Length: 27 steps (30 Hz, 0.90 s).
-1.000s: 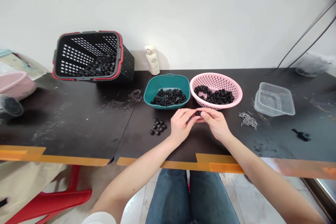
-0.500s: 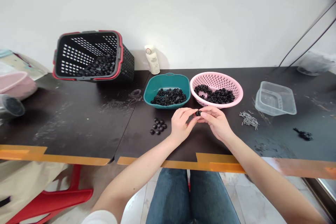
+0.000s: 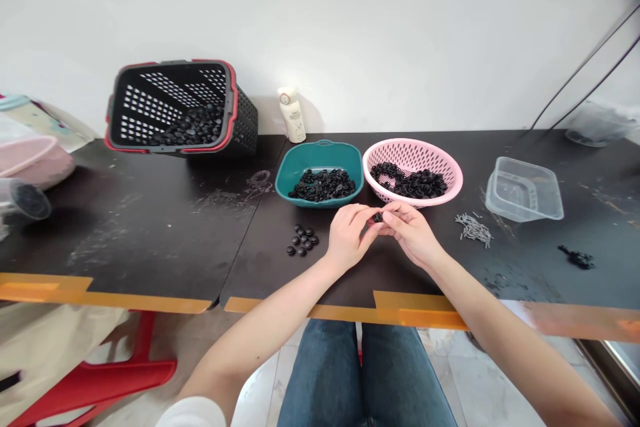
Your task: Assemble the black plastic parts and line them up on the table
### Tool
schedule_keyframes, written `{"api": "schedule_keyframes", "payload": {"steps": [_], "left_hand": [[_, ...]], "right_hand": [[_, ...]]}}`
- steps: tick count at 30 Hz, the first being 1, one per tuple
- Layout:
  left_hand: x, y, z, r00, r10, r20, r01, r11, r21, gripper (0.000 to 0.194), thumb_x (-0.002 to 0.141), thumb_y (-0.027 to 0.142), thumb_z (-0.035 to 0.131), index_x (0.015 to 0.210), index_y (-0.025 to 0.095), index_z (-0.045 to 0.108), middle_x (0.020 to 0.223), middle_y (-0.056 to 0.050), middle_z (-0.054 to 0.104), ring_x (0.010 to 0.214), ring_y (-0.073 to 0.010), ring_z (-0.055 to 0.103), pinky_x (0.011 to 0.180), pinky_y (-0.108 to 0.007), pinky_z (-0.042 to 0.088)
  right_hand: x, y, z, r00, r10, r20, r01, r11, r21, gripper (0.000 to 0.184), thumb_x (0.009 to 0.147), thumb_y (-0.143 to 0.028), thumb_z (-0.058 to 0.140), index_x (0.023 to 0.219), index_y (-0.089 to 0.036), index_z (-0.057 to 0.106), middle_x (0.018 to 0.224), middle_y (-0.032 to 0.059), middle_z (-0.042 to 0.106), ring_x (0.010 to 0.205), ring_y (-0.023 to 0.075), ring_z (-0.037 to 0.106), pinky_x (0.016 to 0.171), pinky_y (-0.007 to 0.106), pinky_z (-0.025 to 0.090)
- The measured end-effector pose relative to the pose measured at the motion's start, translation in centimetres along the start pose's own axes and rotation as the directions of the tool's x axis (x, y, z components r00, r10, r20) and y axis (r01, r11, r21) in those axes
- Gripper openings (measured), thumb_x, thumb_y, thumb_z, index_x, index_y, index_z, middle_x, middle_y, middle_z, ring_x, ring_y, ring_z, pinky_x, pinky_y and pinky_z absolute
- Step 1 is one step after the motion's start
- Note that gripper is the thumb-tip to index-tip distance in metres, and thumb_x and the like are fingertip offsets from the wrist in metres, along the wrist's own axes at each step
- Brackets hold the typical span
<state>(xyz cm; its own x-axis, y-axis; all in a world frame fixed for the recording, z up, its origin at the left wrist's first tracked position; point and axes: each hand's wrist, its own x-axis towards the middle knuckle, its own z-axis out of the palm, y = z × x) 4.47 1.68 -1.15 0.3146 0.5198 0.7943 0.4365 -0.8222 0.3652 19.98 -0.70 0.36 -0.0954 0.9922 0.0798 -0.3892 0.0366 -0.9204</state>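
Currently, small blk part (image 3: 378, 217) is being pinched between L hand (image 3: 349, 235) and R hand (image 3: 413, 235) grips, just front of pink colander (image 3: 453, 163) and teal bowl (image 3: 300, 163) on desk (image 3: 280, 280).

Teal tray (image 3: 319, 155) blocks left hand (image 3: 347, 238) ahead, pink colander (image 3: 413, 149) right hand (image 3: 413, 235).

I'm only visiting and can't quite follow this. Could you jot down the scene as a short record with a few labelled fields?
Held: small black piece, pinched between both hands
Left hand: fingers on the piece
Right hand: fingers on the piece
Behind hands: teal tub, pink colander, both holding black pieces
Left of hands: loose black discs
Right of hands: grey sticks, clear plastic tub
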Motion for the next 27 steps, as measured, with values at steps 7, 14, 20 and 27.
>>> {"api": "schedule_keyframes", "payload": {"steps": [7, 14, 20, 27], "left_hand": [[-0.1, -0.7, 0.3, 0.997, 0.044, 0.058, -0.049, 0.996, 0.074, 0.021, 0.091, 0.026, 0.049, 0.107, 0.016, 0.058, 0.097, -0.008, 0.065, 0.093, -0.019, 0.058, 0.089, -0.038, 0.047], [-0.1, -1.0, 0.5, 0.997, 0.077, 0.032, -0.079, 0.993, 0.085, 0.019, 0.091, 0.026, 0.05, 0.104, 0.017, 0.06, 0.094, -0.006, 0.067, 0.089, -0.0175, 0.06, 0.09, -0.037, 0.048], [-0.1, -0.9, 0.3, 0.997, 0.064, 0.052, -0.069, 0.993, 0.095, 0.019, 0.091, 0.027, 0.049, 0.103, 0.017, 0.061, 0.094, -0.005, 0.068, 0.089, -0.0164, 0.061, 0.09, -0.036, 0.047], [-0.4, -1.2, 0.4, 0.996, 0.084, 0.041, -0.087, 0.992, 0.096, 0.021, 0.091, 0.029, 0.049, 0.105, 0.018, 0.062, 0.093, -0.005, 0.07, 0.087, -0.0164, 0.061, 0.089, -0.037, 0.048]], "right_hand": [[0.1, 0.4, -0.3, 1.0, -0.015, -0.004, 0.014, 0.999, -0.039, 0.015, 0.074, -0.028, 0.074, 0.082, -0.021, 0.063, 0.078, -0.001, 0.069, 0.072, 0.0142, 0.068, 0.077, 0.035, 0.058], [0.2, 0.8, -0.3, 1.0, -0.022, -0.007, 0.022, 0.998, -0.054, 0.019, 0.073, -0.032, 0.074, 0.083, -0.022, 0.061, 0.076, -0.0026, 0.067, 0.071, 0.0134, 0.067, 0.08, 0.035, 0.057], [0.3, 0.3, -0.2, 0.999, 0.013, 0.04, -0.012, 1.0, -0.017, 0.027, 0.074, -0.032, 0.074, 0.092, -0.025, 0.055, 0.075, -0.0035, 0.066, 0.07, 0.0122, 0.065, 0.08, 0.035, 0.056], [0.2, 0.0, 0.1, 0.999, 0.031, 0.037, -0.032, 0.999, 0.039, 0.032, 0.069, -0.03, 0.077, 0.073, -0.023, 0.046, 0.068, -0.0064, 0.053, 0.07, 0.0101, 0.056, 0.079, 0.033, 0.055]]}}
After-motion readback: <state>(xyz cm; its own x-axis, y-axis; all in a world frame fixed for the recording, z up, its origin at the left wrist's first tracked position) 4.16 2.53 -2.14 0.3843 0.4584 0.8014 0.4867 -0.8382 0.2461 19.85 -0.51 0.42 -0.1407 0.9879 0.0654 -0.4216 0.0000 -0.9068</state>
